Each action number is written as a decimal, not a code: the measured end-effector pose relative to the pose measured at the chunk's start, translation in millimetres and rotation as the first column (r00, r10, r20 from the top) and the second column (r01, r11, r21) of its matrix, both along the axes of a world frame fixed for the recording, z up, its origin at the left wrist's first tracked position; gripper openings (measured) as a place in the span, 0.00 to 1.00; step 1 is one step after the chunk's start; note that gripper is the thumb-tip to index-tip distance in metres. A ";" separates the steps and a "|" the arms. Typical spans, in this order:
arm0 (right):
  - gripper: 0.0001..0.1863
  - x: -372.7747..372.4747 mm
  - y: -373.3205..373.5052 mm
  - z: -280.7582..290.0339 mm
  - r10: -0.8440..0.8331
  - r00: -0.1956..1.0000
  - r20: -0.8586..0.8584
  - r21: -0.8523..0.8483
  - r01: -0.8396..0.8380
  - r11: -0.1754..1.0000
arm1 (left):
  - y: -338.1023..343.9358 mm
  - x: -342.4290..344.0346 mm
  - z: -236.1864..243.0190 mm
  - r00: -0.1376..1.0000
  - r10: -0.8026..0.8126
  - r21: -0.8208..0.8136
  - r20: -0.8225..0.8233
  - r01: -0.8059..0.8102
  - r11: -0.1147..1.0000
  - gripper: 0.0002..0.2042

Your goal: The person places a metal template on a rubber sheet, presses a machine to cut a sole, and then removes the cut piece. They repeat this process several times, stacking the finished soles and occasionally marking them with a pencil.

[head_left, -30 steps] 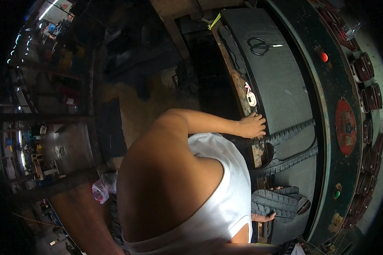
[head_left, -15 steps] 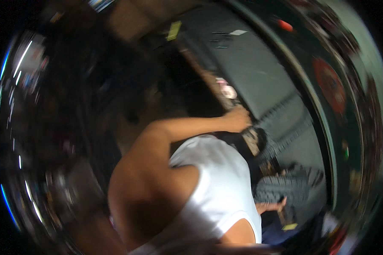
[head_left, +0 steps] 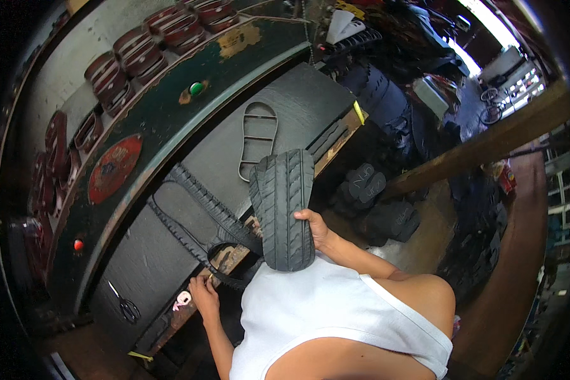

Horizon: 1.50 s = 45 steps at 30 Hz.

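Observation:
My right hand point(head_left: 315, 229) grips a thick stack of black tyre-tread pieces point(head_left: 286, 209) with rounded ends, upright against my chest, the thumb across the grooved face. My left hand point(head_left: 204, 295) is at the bench's front edge with its fingers curled; a small yellowish bit shows at the fingertips, too small to name. Beside it lie a white-and-pink roll-like item point(head_left: 182, 299) and long looped strips of tyre tread point(head_left: 212, 209). A black sole-shaped frame with crossbars point(head_left: 259, 134) rests on the bench point(head_left: 202, 136) beyond the stack.
Scissors point(head_left: 125, 303) lie at the bench's left end. A dark green painted board point(head_left: 152, 123) rises along its back, with brown sandal straps point(head_left: 139, 54) hung behind. Cut rubber soles point(head_left: 366, 185) are piled at the right, near a wooden post point(head_left: 481, 140).
The view has swung round and become sharp; the earlier frame is smeared. The tread stack in my right hand now shows clearly. My left hand stays at the bench edge.

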State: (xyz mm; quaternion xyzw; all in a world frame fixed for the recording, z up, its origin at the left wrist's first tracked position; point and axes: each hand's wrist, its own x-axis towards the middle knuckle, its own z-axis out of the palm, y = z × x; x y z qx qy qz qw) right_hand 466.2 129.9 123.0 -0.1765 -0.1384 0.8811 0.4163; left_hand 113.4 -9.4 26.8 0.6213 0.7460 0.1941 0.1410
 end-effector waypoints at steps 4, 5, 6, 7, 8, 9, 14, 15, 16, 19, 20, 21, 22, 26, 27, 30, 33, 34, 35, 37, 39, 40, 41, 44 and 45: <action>0.40 5.5 -13.3 -2.2 -0.056 0.997 -0.061 0.037 0.059 0.998 | 2.6 -10.7 32.9 0.992 -0.046 -0.050 -0.119 0.041 0.998 0.04; 0.40 7.0 -15.7 -4.3 -0.068 0.997 -0.046 0.025 0.069 0.997 | 3.5 -13.9 42.9 0.998 0.001 -0.029 -0.060 -0.003 1.000 0.04; 0.40 8.6 -17.3 -7.2 -0.074 0.996 -0.057 0.029 0.075 0.997 | 2.8 -18.4 54.2 0.999 0.045 -0.051 0.001 -0.045 0.998 0.04; 0.40 10.5 -19.9 -9.3 -0.075 0.996 -0.046 0.036 0.077 0.996 | 4.9 -21.2 63.5 0.992 0.108 -0.099 -0.065 -0.114 0.989 0.06; 0.40 13.3 -22.3 -11.1 -0.109 0.994 -0.012 0.004 0.109 0.994 | 11.5 -25.2 71.7 0.985 0.168 -0.197 -0.027 -0.170 0.966 0.11; 0.40 16.5 -23.1 -11.9 -0.121 0.992 0.042 -0.022 0.122 0.992 | 14.6 -24.4 78.3 0.986 0.018 0.073 0.165 -0.030 0.997 0.18; 0.44 4.2 -18.9 4.1 -0.032 0.998 -0.051 -0.002 0.032 0.999 | 33.9 -6.0 112.2 0.468 -0.018 0.048 0.883 -0.052 0.997 0.21; 0.47 -3.9 -16.3 9.5 -0.028 1.000 -0.011 0.041 0.029 0.999 | 38.1 1.0 119.8 0.336 -0.027 0.037 0.942 -0.023 0.999 0.23; 0.50 -10.5 -14.7 15.5 -0.041 0.999 0.032 0.089 0.038 0.995 | 41.4 9.2 128.2 0.154 -0.078 0.078 0.985 0.005 0.997 0.24; 0.51 -26.2 -14.3 34.0 -0.003 1.000 -0.004 0.034 0.003 0.999 | 47.9 37.5 149.4 -0.078 -0.315 0.324 0.946 0.191 0.926 0.25; 0.51 -30.6 -14.9 37.1 -0.005 1.000 0.009 0.023 0.005 1.000 | 48.9 46.3 154.7 -0.054 -0.357 0.361 0.933 0.178 0.916 0.25; 0.51 -33.5 -14.2 39.7 0.066 0.998 0.006 0.062 -0.066 0.996 | 49.1 56.0 158.7 0.052 -0.395 0.386 0.917 0.125 0.914 0.23; 0.51 -36.8 -15.0 40.8 0.097 0.995 0.005 0.069 -0.097 0.993 | 47.7 64.5 162.8 0.149 -0.431 0.424 0.890 0.081 0.902 0.21; 0.44 -44.9 -17.3 37.0 0.183 0.982 -0.052 0.072 -0.179 0.981 | 44.9 91.2 175.4 0.408 -0.480 0.519 0.777 0.016 0.855 0.15; 0.42 -45.6 -17.8 35.3 0.198 0.977 -0.077 0.053 -0.194 0.980 | 45.1 93.4 178.9 0.477 -0.524 0.563 0.705 0.072 0.824 0.14; 0.36 -45.7 -20.1 30.6 0.214 0.975 -0.065 0.032 -0.213 0.977 | 48.4 106.4 183.2 0.620 -0.578 0.629 0.531 0.170 0.759 0.07; 0.32 -47.1 -20.1 26.9 0.252 0.967 -0.037 0.043 -0.251 0.967 | 48.5 120.3 181.1 0.711 -0.505 0.658 0.489 0.079 0.749 0.16; 0.31 -47.5 -18.9 26.2 0.281 0.959 -0.041 0.057 -0.278 0.959 | 48.3 121.6 180.1 0.737 -0.509 0.666 0.446 0.108 0.739 0.15; 0.30 -48.0 -18.4 25.8 0.302 0.953 -0.009 0.072 -0.301 0.951 | 48.5 120.4 179.0 0.759 -0.514 0.673 0.399 0.139 0.727 0.14; 0.30 -48.5 -17.9 26.4 0.313 0.949 -0.020 0.061 -0.312 0.948 | 52.1 117.7 175.5 0.780 -0.539 0.714 0.318 0.177 0.678 0.15; 0.29 -48.9 -18.5 28.0 0.306 0.951 0.030 0.058 -0.307 0.950 | 53.9 114.4 173.3 0.773 -0.565 0.719 0.289 0.214 0.661 0.16; 0.29 -49.1 -19.3 29.2 0.295 0.953 0.067 0.061 -0.299 0.952 | 54.7 113.9 172.6 0.771 -0.570 0.700 0.284 0.239 0.673 0.16; 0.29 -49.5 -20.2 30.1 0.282 0.952 0.116 0.063 -0.291 0.955 | 53.8 113.3 172.6 0.793 -0.546 0.710 0.270 0.220 0.669 0.16; 0.29 -51.0 -21.1 31.1 0.264 0.961 0.078 0.046 -0.268 0.962 | 53.5 114.1 172.3 0.828 -0.487 0.699 0.277 0.174 0.694 0.17; 0.29 -51.3 -20.5 30.7 0.266 0.961 0.072 0.048 -0.269 0.962 | 55.4 114.7 171.3 0.819 -0.490 0.708 0.298 0.155 0.689 0.18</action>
